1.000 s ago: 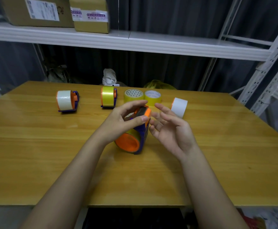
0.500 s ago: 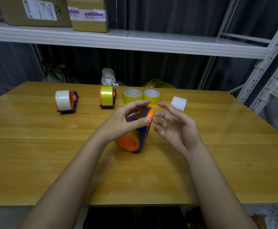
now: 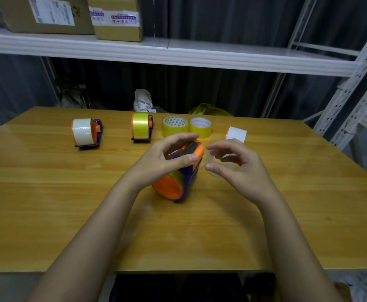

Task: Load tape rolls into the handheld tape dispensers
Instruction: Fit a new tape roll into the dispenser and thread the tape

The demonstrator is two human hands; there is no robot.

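Note:
In the middle of the wooden table point(image 3: 47, 203) an orange-and-blue dispenser point(image 3: 174, 186) stands tilted, with yellow tape in it. My left hand point(image 3: 167, 158) grips its top, thumb on the near side and fingers over the orange cutter end. Just to the right, my right hand point(image 3: 239, 168) curls its thumb and forefinger round a pale translucent tape strip point(image 3: 214, 162) at the dispenser's mouth. Where the strip joins the roll is hidden.
At the back stand a dispenser with white tape point(image 3: 84, 131), a dispenser with yellow tape point(image 3: 141, 126), two loose yellow rolls point(image 3: 175, 126) point(image 3: 200, 127) and a white roll point(image 3: 236, 134). A white shelf point(image 3: 178, 53) with cardboard boxes point(image 3: 117, 18) hangs overhead.
My right hand has gone from open fingers beside the dispenser to a curl round the translucent strip. My left hand keeps its grip on the dispenser, which has barely shifted.

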